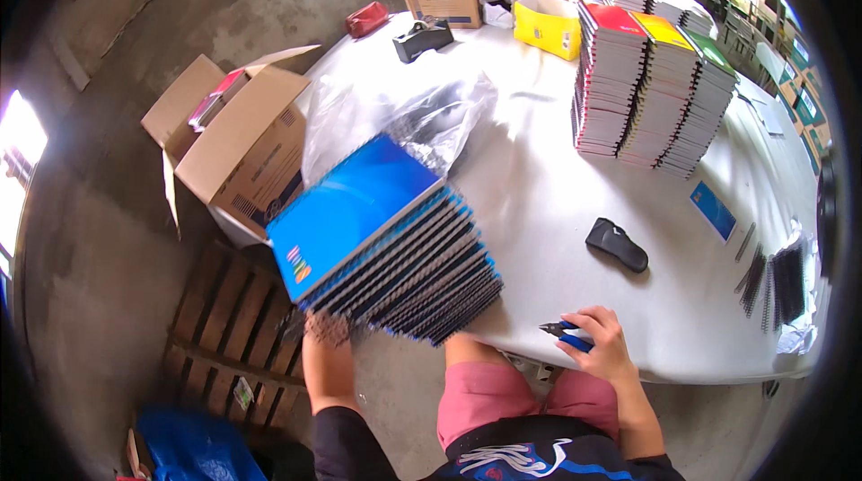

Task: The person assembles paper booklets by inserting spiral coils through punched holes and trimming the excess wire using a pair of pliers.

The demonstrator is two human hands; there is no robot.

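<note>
The left hand (pixel 326 328) is under the near corner of the notebooks (pixel 361 204), its grip unclear; best steady them at the surface's (pixel 530 252) edge. The right hand (pixel 600 343) grasps cutters (pixel 576 343), tips best kept off covers.

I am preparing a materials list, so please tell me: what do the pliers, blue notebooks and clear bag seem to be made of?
Pliers: probably metal at the dark, pointed tips; smooth blue grips look like plastic or rubber.
Blue notebooks: paper, judging by pale layers; glossy covers, perhaps card or plastic; dark coils, plastic or wire.
Clear bag: apparently thin plastic film, see-through, wrinkled and shiny.
</note>
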